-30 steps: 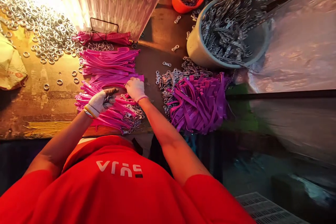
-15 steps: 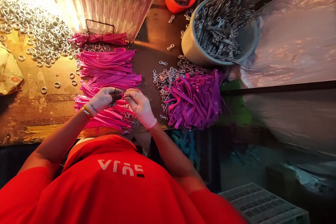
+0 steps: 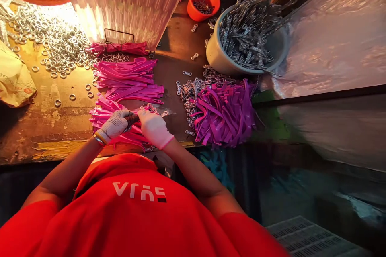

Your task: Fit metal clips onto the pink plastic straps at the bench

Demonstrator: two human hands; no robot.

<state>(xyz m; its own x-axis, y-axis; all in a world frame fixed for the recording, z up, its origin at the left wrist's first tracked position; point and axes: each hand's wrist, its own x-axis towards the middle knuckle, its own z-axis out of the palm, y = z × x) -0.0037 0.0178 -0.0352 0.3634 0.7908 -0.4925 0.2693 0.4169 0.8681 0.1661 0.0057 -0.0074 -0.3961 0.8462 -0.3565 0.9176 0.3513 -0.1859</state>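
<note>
Fingers (image 3: pixel 139 111) of the right hand (image 3: pixel 154 127) are pinching a small metal clasp (image 3: pixel 164 114) at the end of a pink strap (image 3: pixel 141 109), while the left hand (image 3: pixel 113 124), gloved too, is clenching on the same strap just beside it, thumb and forefinger closed on it. Both hands are hovering over the near pile of pink straps (image 3: pixel 106 117) at the front edge of the bench (image 3: pixel 48 128), the held strap lying right on top of it. A second neat stack of pink straps (image 3: pixel 126 74) is sitting just behind. To the right, a loose heap of purple straps (image 3: pixel 224 114) is lying with metal clasps (image 3: pixel 193 88) scattered along its left side. Farther back, a grey bucket (image 3: pixel 215 58) is holding more metal fittings, an orange bowl (image 3: pixel 202 2) beside it. Metal rings (image 3: pixel 57 42) are spreading across the far left of the bench.
</note>
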